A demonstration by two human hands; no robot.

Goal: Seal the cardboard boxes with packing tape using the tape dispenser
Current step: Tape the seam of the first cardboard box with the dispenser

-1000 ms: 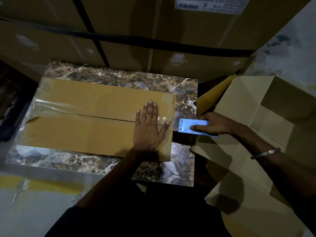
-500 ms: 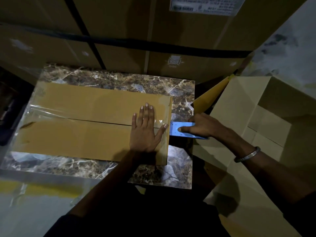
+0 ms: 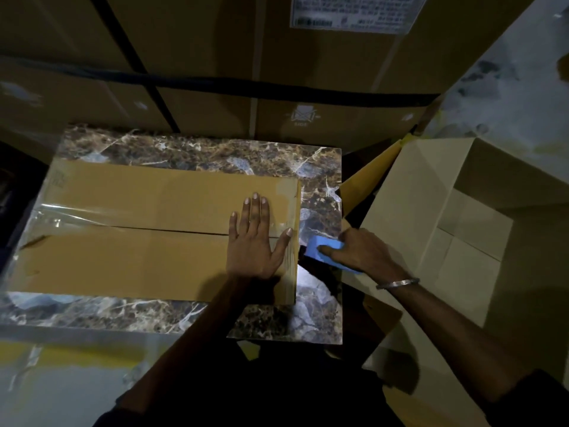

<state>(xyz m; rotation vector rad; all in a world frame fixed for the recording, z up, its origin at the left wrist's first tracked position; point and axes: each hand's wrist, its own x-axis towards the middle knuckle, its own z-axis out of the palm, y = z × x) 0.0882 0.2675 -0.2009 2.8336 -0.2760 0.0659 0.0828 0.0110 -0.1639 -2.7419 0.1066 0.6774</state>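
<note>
A closed brown cardboard box [image 3: 132, 257] lies on a marble-patterned table [image 3: 197, 155]. Clear packing tape [image 3: 61, 218] runs along its centre seam from the left end. My left hand [image 3: 254, 241] presses flat on the right end of the box top, fingers spread and straight. Just off the box's right edge, my right hand [image 3: 357, 251] grips a blue tape dispenser [image 3: 320, 251], which sits low against the box's right side. The roll of tape is hidden by my hand.
An open pale cardboard box [image 3: 437, 229] stands to the right of the table, flaps up. Large stacked cartons [image 3: 215, 72] with black straps form a wall behind the table. The floor shows at the lower left.
My right hand has carried the blue dispenser left, up to the box's right edge, and tipped it downward. My left hand has stayed pressed on the box top.
</note>
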